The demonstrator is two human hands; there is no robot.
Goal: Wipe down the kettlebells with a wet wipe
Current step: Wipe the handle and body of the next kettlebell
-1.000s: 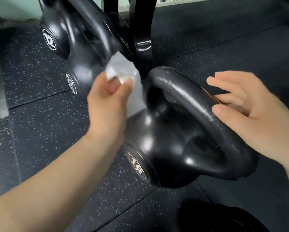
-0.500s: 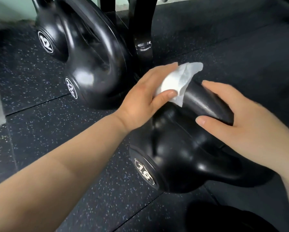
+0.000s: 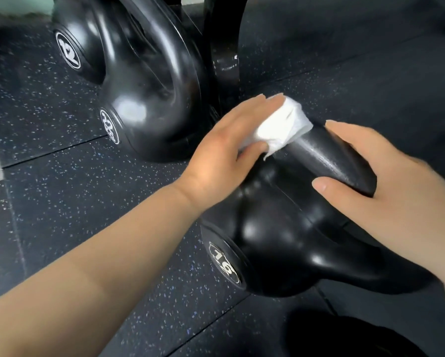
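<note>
1. The 16 kettlebell (image 3: 280,240) is the landmark. It rests tilted on the speckled rubber floor (image 3: 61,202), with its numbered face turned toward the person and its handle (image 3: 327,161) raised at the far side.
2. The left hand (image 3: 224,150) holds the wet wipe (image 3: 280,127). Its grip is clamped on the bunched white wad, thumb underneath and fingers laid over the top. The wipe touches the far left end of this kettlebell's handle, where the handle curves down toward the body.
3. The right hand (image 3: 386,186) steadies the same handle at its right end. Its grip is closed round the bar, with the thumb on the near side and the fingers over the far side.
4. Beyond the 16 kettlebell and to its left stands the 22 kettlebell (image 3: 149,99). The 12 kettlebell (image 3: 79,42) is farther back behind that, and a black post (image 3: 224,47) rises just beyond the wipe.
5. The step in hand looks like wiping the handle of the 16 kettlebell. The bar between the two hands shows a faint sheen, though I cannot tell whether that is moisture or glare.
6. The next move probably calls for drawing the wipe along the bar toward the right hand. That hand will then need to shift aside so the covered stretch gets cleaned. The round body and the other two bells appear to remain.
</note>
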